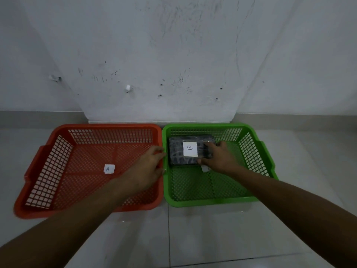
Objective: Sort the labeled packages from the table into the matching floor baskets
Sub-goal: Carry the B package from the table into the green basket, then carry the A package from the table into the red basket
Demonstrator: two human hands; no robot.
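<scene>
Gripping the dark package (178, 154) by its right end, the right hand (218, 158) is holding it inside the green basket (257, 163), thumb at the near edge and fingers over the top. Its white label (190, 149) is showing a B. The left hand (148, 167) is hovering with loosely spread fingers, holding nothing, over the red basket (42, 163), where a small A tag (109, 168) is lying.

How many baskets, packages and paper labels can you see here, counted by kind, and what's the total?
Baskets: 2, the red basket and the green basket
Packages: 1, the dark package, in the green one
Paper labels: 3, the A label, the B label, and a partly hidden label
Total: 6
</scene>
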